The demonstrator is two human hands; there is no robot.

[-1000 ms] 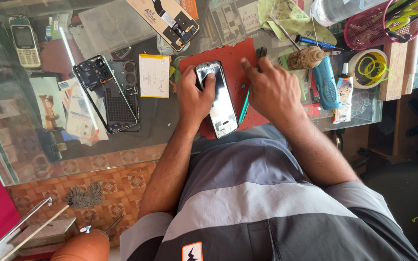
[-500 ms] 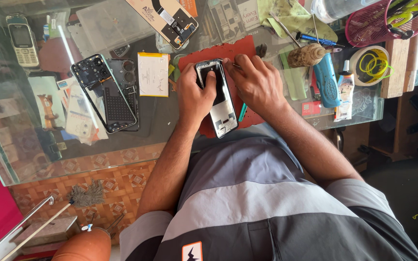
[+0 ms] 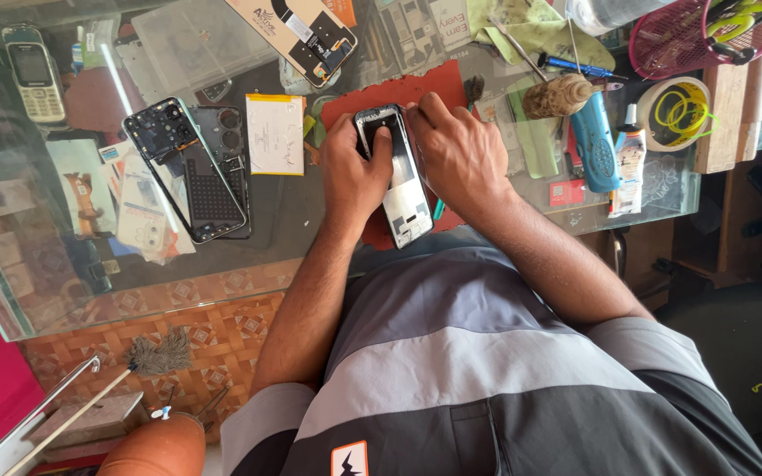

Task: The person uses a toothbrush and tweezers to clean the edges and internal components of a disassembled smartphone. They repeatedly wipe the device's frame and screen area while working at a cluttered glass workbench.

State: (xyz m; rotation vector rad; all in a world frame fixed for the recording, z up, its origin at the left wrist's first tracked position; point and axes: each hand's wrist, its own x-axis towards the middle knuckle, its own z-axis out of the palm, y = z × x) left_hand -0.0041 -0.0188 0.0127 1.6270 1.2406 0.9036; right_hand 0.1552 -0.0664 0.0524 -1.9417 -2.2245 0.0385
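An opened phone body with a silver inner frame lies on a red mat on the glass counter. My left hand grips its left side, thumb lying across the upper part. My right hand rests against the phone's right edge, fingertips pinched together at its top right corner. A small tool may sit in those fingers, but I cannot make it out. A teal handle peeks out under my right wrist.
A black phone frame and a white battery lie to the left. An old keypad phone rests far left. A brush, a blue tool, a glue bottle, a tape roll and a pink basket crowd the right.
My right hand came in from the mat's right side to the phone's top right corner. My left hand kept its grip on the phone.
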